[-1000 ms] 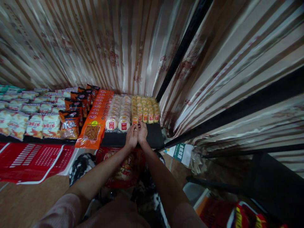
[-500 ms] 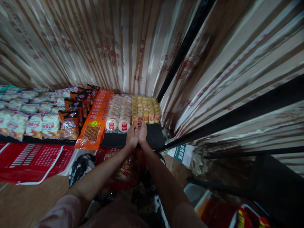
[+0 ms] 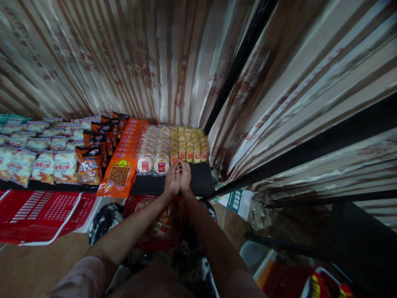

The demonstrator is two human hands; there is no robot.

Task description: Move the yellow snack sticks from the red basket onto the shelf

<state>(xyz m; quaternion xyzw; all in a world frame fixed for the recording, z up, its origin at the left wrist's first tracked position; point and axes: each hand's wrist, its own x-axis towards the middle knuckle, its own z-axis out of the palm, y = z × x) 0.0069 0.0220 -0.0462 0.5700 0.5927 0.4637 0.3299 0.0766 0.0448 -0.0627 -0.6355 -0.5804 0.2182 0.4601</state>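
My left hand [image 3: 172, 180] and my right hand [image 3: 185, 177] are side by side over the front of a black shelf [image 3: 200, 182], nearly touching. Their fingers are closed together and point at the front row of small yellow wrapped cakes [image 3: 190, 155]. Anything between the fingers is hidden from me. Left of these cakes stand rows of round white wrapped cakes [image 3: 145, 164] with red labels. Below my forearms, between my knees, a red basket [image 3: 136, 203] contains more wrapped snacks [image 3: 164, 223].
Orange flat packets [image 3: 119, 176], orange-black snack bags [image 3: 89, 165] and white snack bags [image 3: 43, 165] line the shelf leftward. A red basket [image 3: 62, 211] with a white handle is at lower left. Black posts [image 3: 242, 62] and striped curtain [image 3: 173, 62] close off the back and right.
Both hands have drawn back very slightly from the yellow cakes, toward me. The view has shifted a little; the packages stay in the same rows.
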